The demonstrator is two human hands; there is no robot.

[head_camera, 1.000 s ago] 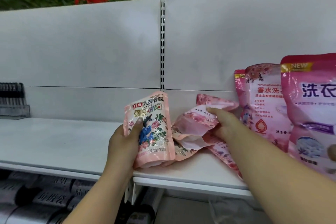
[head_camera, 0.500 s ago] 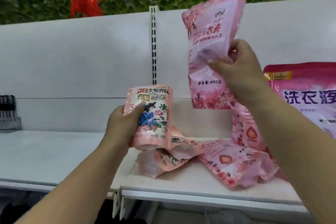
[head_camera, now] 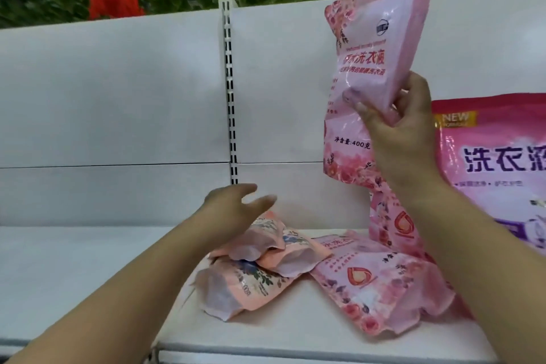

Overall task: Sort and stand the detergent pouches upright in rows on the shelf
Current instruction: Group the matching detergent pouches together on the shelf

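Shelf (head_camera: 88, 275): white board carrying several pouches, all gathered toward its right half.
Held pouch (head_camera: 375, 74): pink, printed 400 g, hanging in the air above the shelf, long axis near vertical, top edge leaning slightly right, front print facing the camera.
Right hand (head_camera: 404, 127): its fingers (head_camera: 413, 89) are grasping the held pouch at its right edge, thumb pressing on the front.
Left hand (head_camera: 236, 210): hovering just above the salmon pouches, fingers released and spread, holding nothing.
Salmon pouches (head_camera: 266, 263): two lying flat, overlapping, long axes slanting.
Flat pink pouch (head_camera: 381, 284): lying beside them.
Large pouch (head_camera: 496, 168): standing upright at right.
Small upright pouch (head_camera: 393, 221): standing behind the right forearm.
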